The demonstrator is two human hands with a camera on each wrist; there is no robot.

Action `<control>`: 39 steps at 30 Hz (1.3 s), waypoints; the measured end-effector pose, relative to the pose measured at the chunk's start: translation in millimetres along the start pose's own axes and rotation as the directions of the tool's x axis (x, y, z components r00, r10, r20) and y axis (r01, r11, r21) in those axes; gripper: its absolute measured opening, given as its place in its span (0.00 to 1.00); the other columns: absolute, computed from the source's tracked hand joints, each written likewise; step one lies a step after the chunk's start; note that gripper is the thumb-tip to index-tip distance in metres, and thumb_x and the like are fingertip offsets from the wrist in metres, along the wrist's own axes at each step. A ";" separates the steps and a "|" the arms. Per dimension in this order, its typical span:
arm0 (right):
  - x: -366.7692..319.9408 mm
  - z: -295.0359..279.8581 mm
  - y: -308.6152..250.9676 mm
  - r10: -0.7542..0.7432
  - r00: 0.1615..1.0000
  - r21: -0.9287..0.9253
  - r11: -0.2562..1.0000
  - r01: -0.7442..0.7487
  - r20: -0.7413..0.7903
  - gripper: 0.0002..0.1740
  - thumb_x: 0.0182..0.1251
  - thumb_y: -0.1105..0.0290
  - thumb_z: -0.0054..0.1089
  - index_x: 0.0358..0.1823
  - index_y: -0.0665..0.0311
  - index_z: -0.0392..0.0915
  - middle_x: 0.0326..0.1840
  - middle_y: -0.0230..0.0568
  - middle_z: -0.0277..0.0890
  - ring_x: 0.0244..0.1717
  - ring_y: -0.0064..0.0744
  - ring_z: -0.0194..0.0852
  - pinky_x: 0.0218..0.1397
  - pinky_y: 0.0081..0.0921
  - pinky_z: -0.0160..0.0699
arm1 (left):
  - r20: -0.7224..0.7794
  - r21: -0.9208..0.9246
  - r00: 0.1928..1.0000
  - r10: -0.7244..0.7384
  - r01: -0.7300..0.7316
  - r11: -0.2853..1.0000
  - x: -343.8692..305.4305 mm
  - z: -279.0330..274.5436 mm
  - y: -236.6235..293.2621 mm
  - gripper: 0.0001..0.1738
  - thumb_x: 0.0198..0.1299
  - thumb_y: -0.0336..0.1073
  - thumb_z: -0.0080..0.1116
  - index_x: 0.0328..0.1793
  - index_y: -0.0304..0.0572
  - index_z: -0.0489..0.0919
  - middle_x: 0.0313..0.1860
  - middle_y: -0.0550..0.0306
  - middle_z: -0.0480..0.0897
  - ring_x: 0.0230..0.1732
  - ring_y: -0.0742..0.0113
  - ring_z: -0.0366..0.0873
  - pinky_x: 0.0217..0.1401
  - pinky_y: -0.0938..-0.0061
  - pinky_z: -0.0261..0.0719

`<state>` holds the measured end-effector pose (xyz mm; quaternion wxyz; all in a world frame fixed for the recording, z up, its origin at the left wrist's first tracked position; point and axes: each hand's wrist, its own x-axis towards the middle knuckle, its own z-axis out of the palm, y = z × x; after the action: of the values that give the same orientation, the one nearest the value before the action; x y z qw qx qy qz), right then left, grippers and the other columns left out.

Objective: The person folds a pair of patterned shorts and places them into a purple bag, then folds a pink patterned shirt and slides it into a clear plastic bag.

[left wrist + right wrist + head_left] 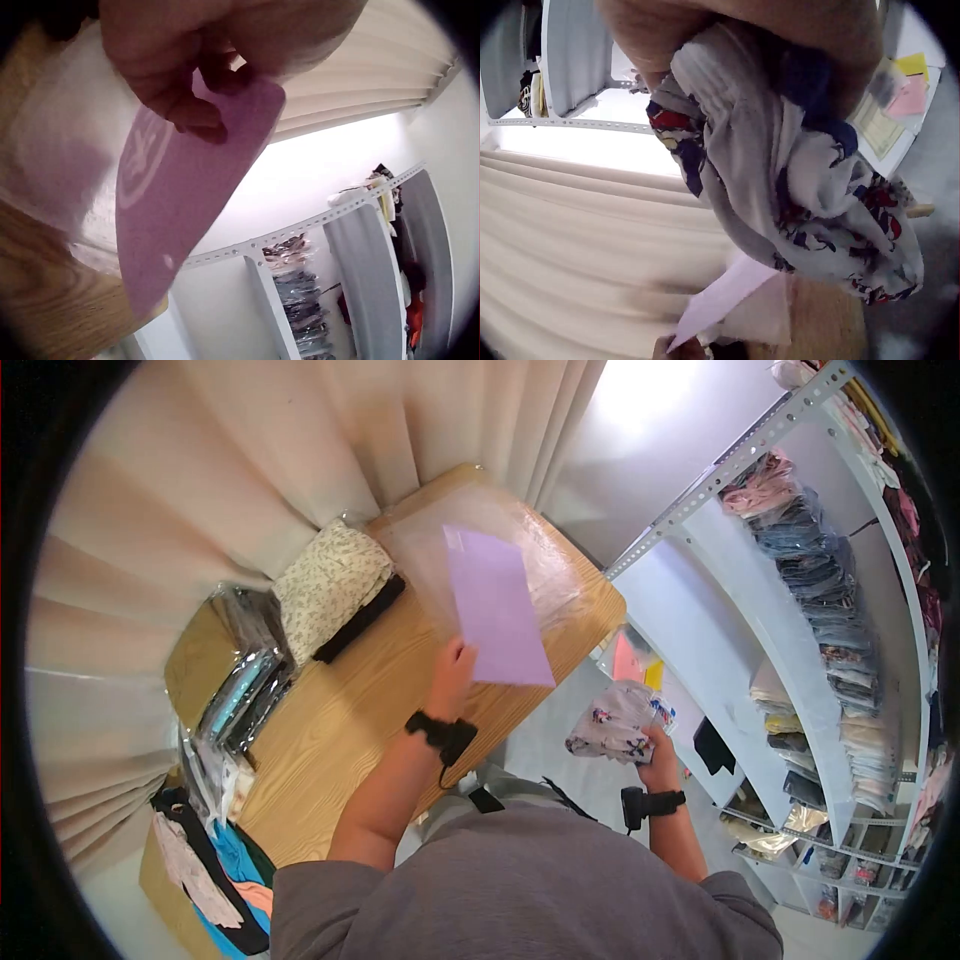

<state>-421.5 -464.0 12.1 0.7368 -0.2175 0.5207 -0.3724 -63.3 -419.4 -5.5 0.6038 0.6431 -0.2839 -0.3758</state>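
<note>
My left hand (453,680) pinches a flat purple sheet (500,605) by its near corner, over the wooden table (340,750). In the left wrist view, a pale round print shows on the purple sheet (184,187), with thumb and fingers at its edge. Away from the table on the right, my right hand (658,758) grips a bundled light grey garment (610,722) with a red and navy print. The right wrist view shows this garment (772,172) gathered and hanging in folds below the fingers.
Clear plastic (420,530) lies beneath the purple sheet. A floral cloth bundle (335,585) rests on a black folded item (360,622); bagged garments (240,690) stand along the curtain (220,480). Metal shelving (720,590) with stacked clothes is at the right. Loose clothes (215,870) lie lower left.
</note>
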 end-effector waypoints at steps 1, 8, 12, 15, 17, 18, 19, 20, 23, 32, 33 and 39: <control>4.5 7.1 -2.2 0.044 0.999 0.083 0.996 -0.043 -0.006 0.22 0.50 0.77 0.54 0.50 0.67 0.71 0.42 0.43 0.77 0.43 0.40 0.78 0.45 0.34 0.77 | 0.053 -0.041 0.997 -0.054 0.056 0.998 -16.9 -20.7 -1.0 0.11 0.60 0.35 0.49 0.35 0.32 0.75 0.28 0.62 0.75 0.30 0.75 0.70 0.33 0.74 0.69; 95.3 -1.2 53.8 -0.224 0.927 -0.309 0.897 0.317 0.301 0.18 0.55 0.72 0.54 0.49 0.66 0.71 0.42 0.40 0.76 0.40 0.36 0.78 0.44 0.34 0.80 | -0.113 -0.061 0.970 -0.215 0.209 0.976 -150.5 -163.8 11.9 0.12 0.60 0.33 0.49 0.44 0.33 0.78 0.35 0.64 0.79 0.36 0.78 0.73 0.40 0.81 0.71; 26.6 117.8 37.6 0.116 0.950 -0.205 0.977 -0.057 0.289 0.18 0.54 0.72 0.55 0.48 0.64 0.71 0.42 0.40 0.76 0.41 0.36 0.78 0.45 0.35 0.80 | -0.271 -0.084 0.942 -0.196 0.179 0.980 -231.7 -211.8 38.9 0.11 0.60 0.32 0.48 0.42 0.32 0.79 0.33 0.65 0.78 0.34 0.79 0.72 0.38 0.81 0.70; 35.1 107.0 -16.4 0.243 0.859 -0.244 0.959 -0.144 0.450 0.18 0.53 0.72 0.55 0.48 0.63 0.72 0.42 0.39 0.77 0.41 0.36 0.78 0.46 0.35 0.79 | -0.482 -0.071 0.863 -0.151 0.133 0.989 -293.2 -129.9 86.3 0.11 0.60 0.30 0.47 0.41 0.32 0.79 0.31 0.67 0.77 0.32 0.81 0.71 0.36 0.82 0.69; 9.0 119.9 -43.7 0.291 0.825 -0.298 0.942 -0.157 0.484 0.18 0.52 0.72 0.56 0.47 0.63 0.72 0.41 0.38 0.77 0.41 0.36 0.78 0.46 0.34 0.79 | -0.566 -0.061 0.815 -0.126 0.110 0.992 -339.1 -100.9 112.1 0.11 0.60 0.30 0.47 0.40 0.32 0.79 0.31 0.67 0.77 0.31 0.81 0.70 0.35 0.83 0.68; 4.1 126.6 -49.3 0.311 0.797 -0.321 0.934 -0.156 0.517 0.18 0.52 0.72 0.56 0.47 0.63 0.72 0.41 0.38 0.77 0.41 0.36 0.78 0.46 0.34 0.79 | -0.591 -0.051 0.800 -0.103 0.090 0.995 -358.0 -86.1 119.0 0.11 0.60 0.30 0.47 0.40 0.32 0.79 0.31 0.68 0.77 0.31 0.81 0.69 0.35 0.83 0.67; 3.6 129.3 -53.9 0.342 0.768 -0.359 0.920 -0.157 0.541 0.18 0.53 0.72 0.56 0.47 0.64 0.71 0.40 0.38 0.77 0.41 0.35 0.78 0.46 0.34 0.79 | -0.660 -0.058 0.746 -0.092 0.071 0.996 -373.3 -67.3 128.2 0.12 0.59 0.30 0.45 0.40 0.33 0.79 0.29 0.70 0.75 0.29 0.82 0.66 0.34 0.84 0.64; 5.0 126.4 -58.4 0.370 0.745 -0.393 0.906 -0.157 0.556 0.18 0.53 0.73 0.57 0.47 0.64 0.71 0.40 0.38 0.77 0.41 0.35 0.78 0.47 0.33 0.79 | -0.685 -0.059 0.724 -0.088 0.066 0.996 -390.5 -55.6 129.5 0.12 0.59 0.30 0.45 0.40 0.33 0.79 0.29 0.70 0.75 0.29 0.82 0.66 0.34 0.84 0.64; -21.8 123.5 -76.5 0.071 0.479 -0.405 0.650 0.643 0.875 0.15 0.54 0.74 0.57 0.45 0.65 0.72 0.38 0.38 0.76 0.39 0.33 0.78 0.43 0.32 0.80 | -0.760 -0.046 0.649 -0.037 0.003 0.999 -413.1 -31.0 124.3 0.11 0.57 0.28 0.45 0.38 0.30 0.78 0.35 0.63 0.79 0.35 0.79 0.71 0.40 0.82 0.67; -29.6 154.1 -97.3 0.465 0.629 -0.473 0.864 -0.171 0.623 0.16 0.54 0.76 0.54 0.47 0.65 0.71 0.42 0.40 0.76 0.39 0.36 0.79 0.43 0.35 0.81 | -0.724 0.560 0.594 0.350 0.211 0.801 -384.4 -1.5 190.7 0.06 0.47 0.26 0.52 0.28 0.28 0.75 0.58 0.37 0.74 0.44 0.54 0.79 0.47 0.71 0.75; -1.1 136.2 -88.4 0.174 0.507 -0.464 0.712 0.528 0.844 0.17 0.54 0.76 0.54 0.47 0.65 0.71 0.42 0.40 0.76 0.39 0.37 0.79 0.44 0.35 0.81 | -0.656 0.661 0.642 0.396 0.235 0.713 -372.0 -7.4 189.0 0.06 0.46 0.28 0.53 0.28 0.29 0.76 0.57 0.37 0.74 0.44 0.51 0.79 0.46 0.69 0.76; -50.9 127.3 -106.5 0.332 0.786 -0.456 0.887 -0.072 0.522 0.17 0.53 0.72 0.56 0.47 0.64 0.71 0.41 0.39 0.76 0.42 0.39 0.78 0.48 0.37 0.79 | -0.524 0.786 0.746 0.411 0.237 0.571 -277.0 11.2 149.9 0.09 0.49 0.35 0.53 0.30 0.35 0.78 0.42 0.47 0.81 0.38 0.49 0.78 0.43 0.61 0.77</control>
<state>-346.7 -500.0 164.6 0.8342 -0.4135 0.3549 -0.0851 -213.3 -215.3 182.0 0.3155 0.9180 -0.2255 0.0834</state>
